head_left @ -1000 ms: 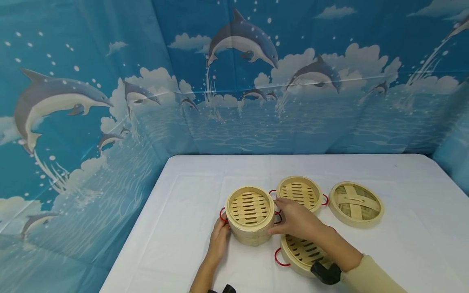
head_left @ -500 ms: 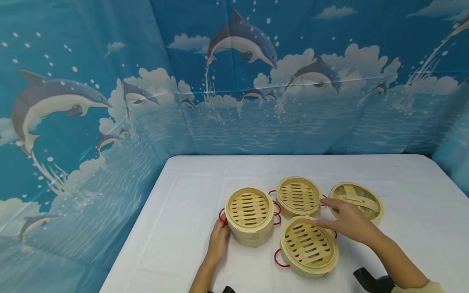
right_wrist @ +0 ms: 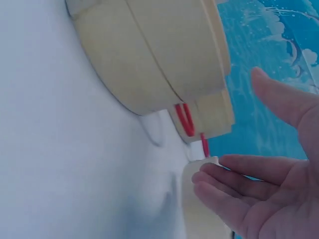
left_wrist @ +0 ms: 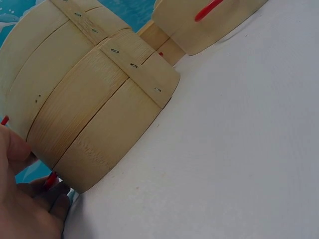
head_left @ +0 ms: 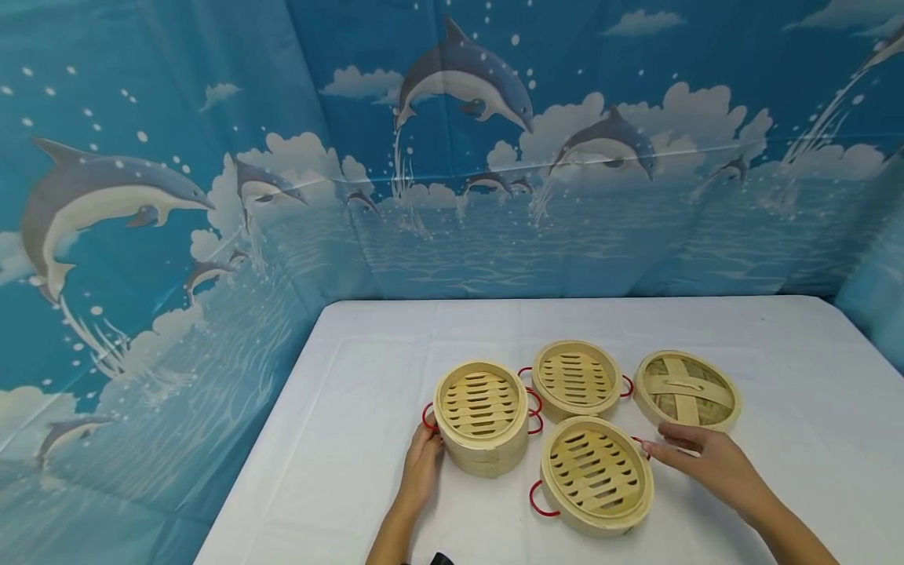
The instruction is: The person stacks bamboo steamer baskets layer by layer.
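Note:
A stack of round bamboo steamer baskets (head_left: pixel 487 455) with red loop handles stands left of the other steamer pieces. My left hand (head_left: pixel 421 463) grips the stack's left side by a red handle; in the left wrist view its thumb and fingers (left_wrist: pixel 59 204) curve about the wall, partly hidden. To the right, a single steamer basket (head_left: pixel 592 514) sits nearest me, another (head_left: pixel 575 380) behind it. My right hand (head_left: pixel 713 463) is spread just beside the front basket's right red handle (right_wrist: pixel 185 120), holding nothing. Close beyond its fingers lies the woven bamboo lid (head_left: pixel 685 391).
White cloth covers the table (head_left: pixel 339 471). A blue curtain (head_left: pixel 452 235) printed with dolphins hangs behind the far edge and along the left. The front and rear baskets stand close together, with the lid at their right.
My right hand has left the stack's right side and moved rightward, past the rear basket, then down beside the front basket. The left hand stays at the stack.

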`<state>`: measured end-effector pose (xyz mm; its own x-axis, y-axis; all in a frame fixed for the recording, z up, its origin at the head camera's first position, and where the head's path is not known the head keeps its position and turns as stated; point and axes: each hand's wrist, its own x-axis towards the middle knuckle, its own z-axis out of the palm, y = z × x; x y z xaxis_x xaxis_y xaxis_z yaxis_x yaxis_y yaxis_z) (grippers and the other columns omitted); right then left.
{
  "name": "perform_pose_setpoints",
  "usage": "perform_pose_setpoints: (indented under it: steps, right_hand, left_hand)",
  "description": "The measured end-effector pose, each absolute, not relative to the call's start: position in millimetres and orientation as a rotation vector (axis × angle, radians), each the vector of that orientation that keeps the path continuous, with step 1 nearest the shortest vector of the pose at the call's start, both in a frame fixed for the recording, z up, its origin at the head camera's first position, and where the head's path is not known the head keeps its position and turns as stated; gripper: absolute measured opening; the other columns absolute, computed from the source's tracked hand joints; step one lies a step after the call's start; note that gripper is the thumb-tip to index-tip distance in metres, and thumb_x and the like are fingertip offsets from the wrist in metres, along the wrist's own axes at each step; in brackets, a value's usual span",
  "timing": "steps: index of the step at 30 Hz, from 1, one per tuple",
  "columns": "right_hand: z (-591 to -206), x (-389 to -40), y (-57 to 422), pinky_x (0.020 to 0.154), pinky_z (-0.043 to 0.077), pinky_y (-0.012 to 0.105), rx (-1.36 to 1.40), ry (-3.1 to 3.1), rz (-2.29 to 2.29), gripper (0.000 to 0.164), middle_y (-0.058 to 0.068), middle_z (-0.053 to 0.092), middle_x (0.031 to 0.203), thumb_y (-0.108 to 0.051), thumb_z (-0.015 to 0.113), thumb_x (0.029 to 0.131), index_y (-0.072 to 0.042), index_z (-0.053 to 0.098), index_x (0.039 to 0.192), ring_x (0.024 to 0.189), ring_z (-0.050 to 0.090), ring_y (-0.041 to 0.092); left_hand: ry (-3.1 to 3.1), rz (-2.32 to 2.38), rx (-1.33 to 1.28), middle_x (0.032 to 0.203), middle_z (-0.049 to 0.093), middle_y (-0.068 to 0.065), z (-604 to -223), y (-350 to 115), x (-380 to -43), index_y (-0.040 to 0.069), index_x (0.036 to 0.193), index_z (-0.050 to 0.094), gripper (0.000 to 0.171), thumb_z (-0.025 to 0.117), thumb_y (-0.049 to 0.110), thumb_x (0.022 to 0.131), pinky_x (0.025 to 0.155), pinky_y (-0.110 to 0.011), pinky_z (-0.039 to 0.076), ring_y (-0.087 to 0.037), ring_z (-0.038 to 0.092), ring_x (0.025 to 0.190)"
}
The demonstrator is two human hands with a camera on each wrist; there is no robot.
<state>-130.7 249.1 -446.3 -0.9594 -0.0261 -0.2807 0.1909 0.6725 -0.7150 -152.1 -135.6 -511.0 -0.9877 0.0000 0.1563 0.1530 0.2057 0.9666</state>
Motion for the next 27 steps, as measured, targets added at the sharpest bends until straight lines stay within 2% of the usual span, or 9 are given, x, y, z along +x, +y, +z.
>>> perform_pose_setpoints:
  steps: [2,8,12,14,19,23,27]
  right_hand:
    - [-450.8,-128.9,247.3,0.081,0.05,0.045,0.158,2.541,-1.26,0.077,0.027,0.049,0.126,-0.046,0.059,0.087,0.014,0.039,0.13,0.113,0.048,0.04]
    - [-459.8,-125.2,239.4,0.08,0.051,0.032,0.2,2.325,-1.512,0.069,0.023,0.053,0.123,-0.036,0.058,0.09,0.016,0.038,0.13,0.102,0.057,0.016]
    - [-464.2,-124.7,233.0,0.077,0.052,0.031,0.245,2.215,-1.647,0.07,0.024,0.052,0.123,-0.032,0.06,0.089,0.018,0.034,0.131,0.093,0.059,0.007]
    - [-465.5,-125.2,231.5,0.076,0.053,0.031,0.267,2.185,-1.682,0.071,0.025,0.051,0.125,-0.031,0.062,0.088,0.018,0.033,0.131,0.092,0.059,0.006]
    - [-465.0,-127.9,231.5,0.077,0.053,0.033,0.291,2.127,-1.691,0.075,0.025,0.051,0.124,-0.03,0.064,0.087,0.02,0.029,0.132,0.095,0.06,0.014]
    - [-462.4,-129.8,231.1,0.077,0.053,0.034,0.282,2.063,-1.737,0.073,0.019,0.057,0.117,-0.024,0.064,0.087,0.022,0.027,0.131,0.092,0.061,0.016]
    - [-460.4,-129.8,228.3,0.073,0.054,0.034,0.328,2.064,-1.753,0.071,0.012,0.062,0.108,-0.022,0.066,0.085,0.022,0.031,0.129,0.086,0.063,0.016]
  left_hand:
    - [-2.344,-1.884,-0.168,0.132,0.044,-0.018,-513.1,-136.3,-152.2,-0.006,0.13,0.046,0.039,0.037,-0.005,0.091,0.1,-0.022,0.03,-0.03,0.035,0.124]
    - [-2.353,-1.886,-0.205,0.125,0.047,-0.02,-491.1,-133.5,-145.3,-0.009,0.127,0.046,0.038,0.035,-0.009,0.09,0.095,-0.026,0.037,-0.023,0.041,0.117]
    - [-2.38,-1.879,-0.193,0.126,0.046,-0.019,-477.1,-131.7,-140.7,-0.009,0.127,0.046,0.038,0.035,-0.009,0.09,0.095,-0.026,0.037,-0.024,0.04,0.117]
    - [-2.379,-1.888,-0.194,0.128,0.046,-0.019,-475.8,-131.2,-140.5,-0.009,0.128,0.045,0.039,0.035,-0.009,0.09,0.096,-0.026,0.036,-0.026,0.039,0.119]
    - [-2.365,-1.906,-0.189,0.128,0.046,-0.019,-477.5,-131.1,-141.4,-0.009,0.127,0.046,0.038,0.035,-0.009,0.091,0.097,-0.025,0.035,-0.026,0.038,0.12]
    - [-2.372,-1.896,-0.18,0.127,0.046,-0.019,-477.2,-131.1,-140.9,-0.009,0.127,0.046,0.039,0.036,-0.009,0.09,0.096,-0.026,0.036,-0.026,0.039,0.118]
    - [-2.384,-1.879,-0.182,0.126,0.047,-0.019,-476.8,-131.4,-139.9,-0.009,0.128,0.046,0.039,0.036,-0.009,0.09,0.098,-0.027,0.034,-0.028,0.039,0.119]
